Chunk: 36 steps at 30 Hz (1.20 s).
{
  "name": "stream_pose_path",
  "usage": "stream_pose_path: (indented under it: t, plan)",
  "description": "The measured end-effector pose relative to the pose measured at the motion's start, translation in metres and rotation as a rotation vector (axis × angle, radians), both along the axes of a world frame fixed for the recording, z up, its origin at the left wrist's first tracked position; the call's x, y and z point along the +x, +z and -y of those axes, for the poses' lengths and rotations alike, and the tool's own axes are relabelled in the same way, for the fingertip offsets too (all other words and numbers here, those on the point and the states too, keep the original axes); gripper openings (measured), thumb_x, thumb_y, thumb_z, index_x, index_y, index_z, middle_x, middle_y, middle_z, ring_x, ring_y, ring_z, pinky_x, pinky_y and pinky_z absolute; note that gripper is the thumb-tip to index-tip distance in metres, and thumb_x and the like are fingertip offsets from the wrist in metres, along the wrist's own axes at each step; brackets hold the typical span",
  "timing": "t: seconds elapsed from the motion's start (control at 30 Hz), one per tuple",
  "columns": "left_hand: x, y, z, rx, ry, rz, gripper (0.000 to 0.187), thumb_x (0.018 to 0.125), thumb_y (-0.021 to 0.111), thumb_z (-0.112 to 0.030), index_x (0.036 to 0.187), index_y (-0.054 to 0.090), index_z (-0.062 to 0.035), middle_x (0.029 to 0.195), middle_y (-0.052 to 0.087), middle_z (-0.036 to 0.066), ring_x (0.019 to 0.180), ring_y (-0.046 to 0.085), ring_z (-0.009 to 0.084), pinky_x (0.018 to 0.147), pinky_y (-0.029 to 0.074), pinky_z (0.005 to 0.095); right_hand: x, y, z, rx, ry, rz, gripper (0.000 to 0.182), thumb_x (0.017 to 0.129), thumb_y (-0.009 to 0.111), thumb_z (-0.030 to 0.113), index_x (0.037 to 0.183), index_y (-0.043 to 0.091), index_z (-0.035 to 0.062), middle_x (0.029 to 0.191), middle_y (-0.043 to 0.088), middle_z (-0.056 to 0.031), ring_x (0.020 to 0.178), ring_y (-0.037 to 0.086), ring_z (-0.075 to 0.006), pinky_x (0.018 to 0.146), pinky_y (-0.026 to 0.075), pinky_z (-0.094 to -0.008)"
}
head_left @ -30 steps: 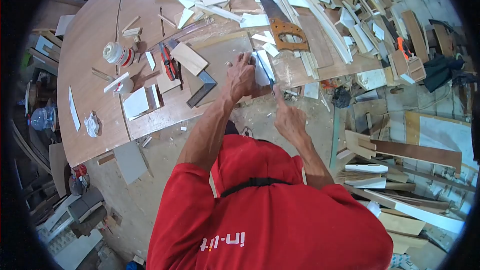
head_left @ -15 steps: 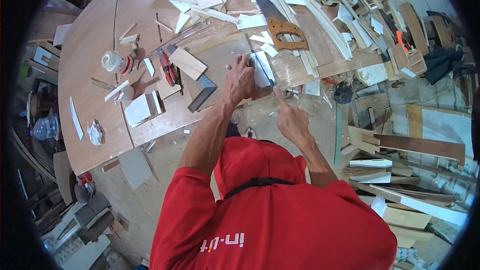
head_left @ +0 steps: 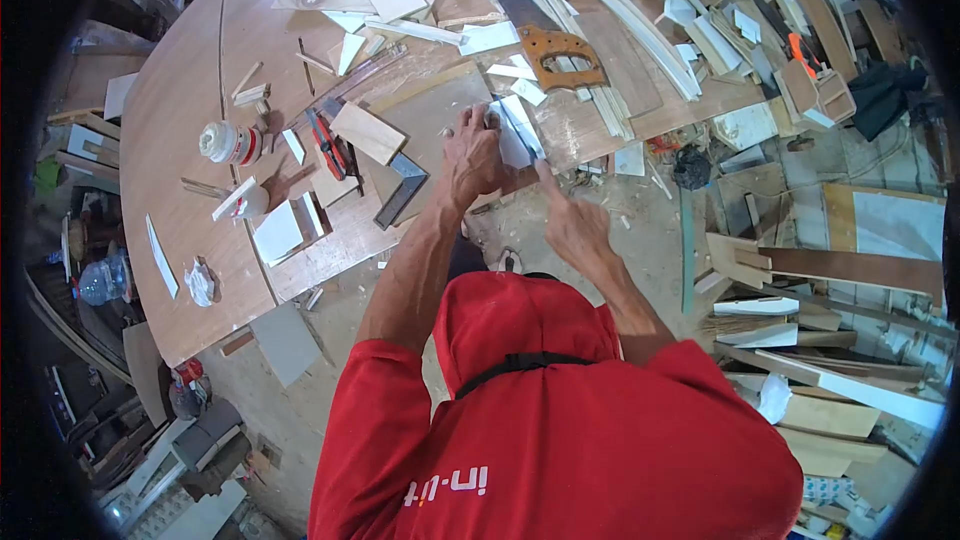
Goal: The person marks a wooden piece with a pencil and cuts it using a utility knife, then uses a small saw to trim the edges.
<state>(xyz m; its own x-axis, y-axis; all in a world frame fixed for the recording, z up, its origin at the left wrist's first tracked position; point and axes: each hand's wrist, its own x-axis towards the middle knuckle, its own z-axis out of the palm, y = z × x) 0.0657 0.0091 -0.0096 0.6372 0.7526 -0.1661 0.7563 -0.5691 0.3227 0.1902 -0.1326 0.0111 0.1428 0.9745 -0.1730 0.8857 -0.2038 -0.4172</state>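
A small white piece [head_left: 522,143] lies at the front edge of the wooden table. My left hand [head_left: 472,155] is closed at its left side, with bent fingers against it; the fingertips are partly hidden. Across the piece runs a thin dark tool [head_left: 519,130], slanting toward me. My right hand [head_left: 580,232] is at the tool's near end, its index finger stretched along it and the other fingers curled. Left of my left hand are a metal-and-wood square [head_left: 403,190], a wooden block [head_left: 368,133] and a red-and-black tool [head_left: 328,144].
A handsaw [head_left: 562,58] and long strips [head_left: 640,25] lie beyond my hands. Two glue-stained containers, one a white jar [head_left: 230,143], stand on the table [head_left: 180,310] at left. Offcuts are scattered at the back. Stacked boards [head_left: 850,275] fill the right side.
The thin dark tool has shifted from the white piece's right edge toward its middle. My right hand has moved slightly left and down with it. The whole view has shifted slightly.
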Motion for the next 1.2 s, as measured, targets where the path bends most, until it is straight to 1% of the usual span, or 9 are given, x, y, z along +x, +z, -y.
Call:
stream_pose_path:
  t: [0.2, 0.3, 0.43, 0.5, 0.73, 0.83, 0.9, 1.13, 1.2]
  plan:
    - [-0.002, -0.007, 0.0, 0.035, 0.0, 0.04, 0.075, 0.062, 0.079, -0.031, 0.124, 0.055, 0.0027, 0.132, 0.044, 0.018, 0.125, 0.041, 0.0367, 0.095, 0.044, 0.0475, -0.001, -0.007, -0.013, 0.136, 0.002, 0.008, 0.072, 0.076, 0.05, 0.007, 0.146, 0.032, 0.0054, 0.065, 0.062, -0.0225, 0.058, 0.063, -0.0372, 0.054, 0.045, -0.0503]
    - [-0.001, 0.001, 0.001, 0.02, -0.008, 0.017, 0.074, 0.063, 0.079, -0.031, 0.124, 0.056, 0.0026, 0.132, 0.045, 0.019, 0.125, 0.042, 0.037, 0.096, 0.044, 0.0474, 0.001, 0.012, 0.006, -0.093, -0.01, -0.01, 0.072, 0.076, 0.05, 0.006, 0.145, 0.033, 0.0055, 0.065, 0.063, -0.0218, 0.059, 0.063, -0.0372, 0.054, 0.046, -0.0495]
    - [-0.005, -0.003, 0.002, -0.002, -0.019, 0.06, 0.074, 0.062, 0.078, -0.031, 0.125, 0.056, 0.0021, 0.132, 0.045, 0.018, 0.124, 0.042, 0.0369, 0.096, 0.044, 0.047, 0.0, -0.009, -0.011, 0.071, 0.012, -0.013, 0.073, 0.075, 0.052, 0.004, 0.145, 0.033, 0.0057, 0.064, 0.062, -0.0215, 0.059, 0.063, -0.0373, 0.055, 0.046, -0.0503]
    - [-0.002, -0.011, 0.001, 0.043, 0.025, 0.111, 0.071, 0.058, 0.078, -0.029, 0.117, 0.057, 0.0035, 0.126, 0.046, 0.014, 0.124, 0.041, 0.033, 0.092, 0.043, 0.0541, 0.001, 0.0, 0.001, 0.011, -0.012, -0.011, 0.074, 0.074, 0.052, 0.004, 0.145, 0.033, 0.0063, 0.065, 0.063, -0.0223, 0.059, 0.063, -0.0378, 0.056, 0.046, -0.0508]
    - [-0.004, -0.009, -0.005, 0.03, -0.003, 0.074, 0.073, 0.061, 0.078, -0.029, 0.124, 0.057, 0.0006, 0.132, 0.045, 0.017, 0.125, 0.042, 0.0361, 0.095, 0.044, 0.0479, 0.002, 0.0, -0.014, 0.065, 0.037, -0.002, 0.075, 0.074, 0.052, 0.003, 0.146, 0.032, 0.0086, 0.065, 0.063, -0.0236, 0.059, 0.063, -0.0395, 0.055, 0.046, -0.0503]
    - [-0.003, -0.004, 0.0, -0.021, 0.032, 0.041, 0.069, 0.062, 0.077, -0.025, 0.123, 0.058, -0.0007, 0.133, 0.045, 0.017, 0.127, 0.041, 0.0358, 0.096, 0.044, 0.0487, 0.002, 0.01, 0.009, -0.123, 0.009, 0.035, 0.075, 0.075, 0.051, 0.003, 0.146, 0.032, 0.0089, 0.065, 0.062, -0.0238, 0.06, 0.063, -0.0398, 0.056, 0.047, -0.0509]
    - [0.0, -0.009, 0.0, 0.012, 0.034, 0.033, 0.067, 0.062, 0.077, -0.023, 0.123, 0.058, -0.002, 0.134, 0.044, 0.017, 0.127, 0.041, 0.0356, 0.097, 0.043, 0.0495, 0.001, -0.007, -0.001, 0.077, 0.024, 0.042, 0.069, 0.078, 0.049, 0.006, 0.145, 0.034, 0.0098, 0.061, 0.06, -0.0231, 0.056, 0.062, -0.0384, 0.055, 0.046, -0.0503]
    - [-0.002, -0.002, 0.004, -0.019, 0.016, -0.01, 0.073, 0.061, 0.078, -0.025, 0.126, 0.055, -0.0024, 0.133, 0.044, 0.016, 0.127, 0.04, 0.0353, 0.097, 0.043, 0.0523, 0.001, 0.0, 0.016, -0.061, -0.027, -0.006, 0.073, 0.076, 0.05, 0.004, 0.146, 0.032, 0.008, 0.062, 0.061, -0.0241, 0.057, 0.062, -0.04, 0.055, 0.046, -0.0512]
    - [-0.002, 0.008, 0.004, -0.034, 0.039, 0.042, 0.072, 0.063, 0.077, -0.024, 0.127, 0.054, -0.0024, 0.133, 0.044, 0.016, 0.127, 0.04, 0.0354, 0.097, 0.043, 0.052, 0.002, -0.015, -0.007, 0.149, 0.015, -0.037, 0.073, 0.076, 0.05, 0.004, 0.146, 0.032, 0.0083, 0.061, 0.061, -0.0242, 0.055, 0.061, -0.0406, 0.053, 0.046, -0.0517]
